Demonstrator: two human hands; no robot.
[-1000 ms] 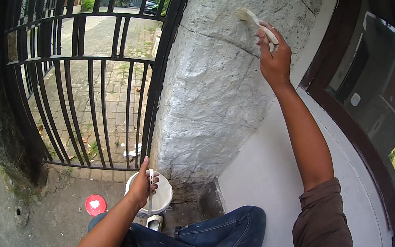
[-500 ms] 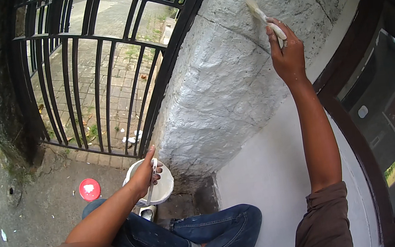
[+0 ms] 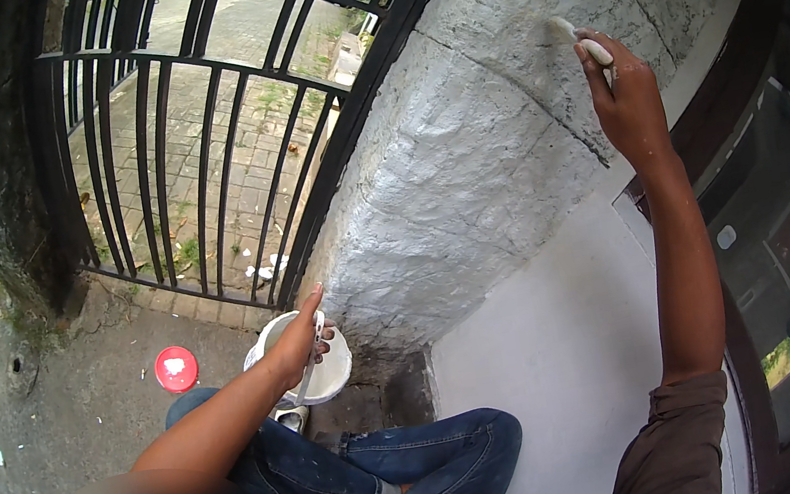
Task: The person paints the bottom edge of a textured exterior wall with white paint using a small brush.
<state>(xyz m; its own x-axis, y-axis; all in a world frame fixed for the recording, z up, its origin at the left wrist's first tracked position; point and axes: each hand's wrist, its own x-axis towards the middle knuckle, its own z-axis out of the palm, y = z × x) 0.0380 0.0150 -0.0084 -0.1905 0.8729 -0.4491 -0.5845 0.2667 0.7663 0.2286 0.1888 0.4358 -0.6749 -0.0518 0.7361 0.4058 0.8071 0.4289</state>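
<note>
My right hand (image 3: 629, 91) is closed around the handle of a paintbrush (image 3: 594, 49), whose pale bristles meet the rough stone wall (image 3: 446, 179) near its upper part. White paint covers much of this wall, with dark cracks and grey patches showing through. Down at the left, my left hand (image 3: 300, 344) grips the handle of a white paint bucket (image 3: 337, 371), its fingers wrapped around the strip. Whitish paint coats the inside of the bucket, which is partly hidden behind my hand and forearm.
A black metal gate (image 3: 192, 164) stands left of the wall, beside a dark post (image 3: 3, 191). On the ground lies a red lid (image 3: 176, 369) with white paint on it. A smooth white surface (image 3: 541, 348) and a dark-framed window (image 3: 776, 224) are at the right.
My right hand and the paintbrush have moved right and slightly down across the wall. My left hand still holds the bucket in nearly the same place. The view has shifted a little.
</note>
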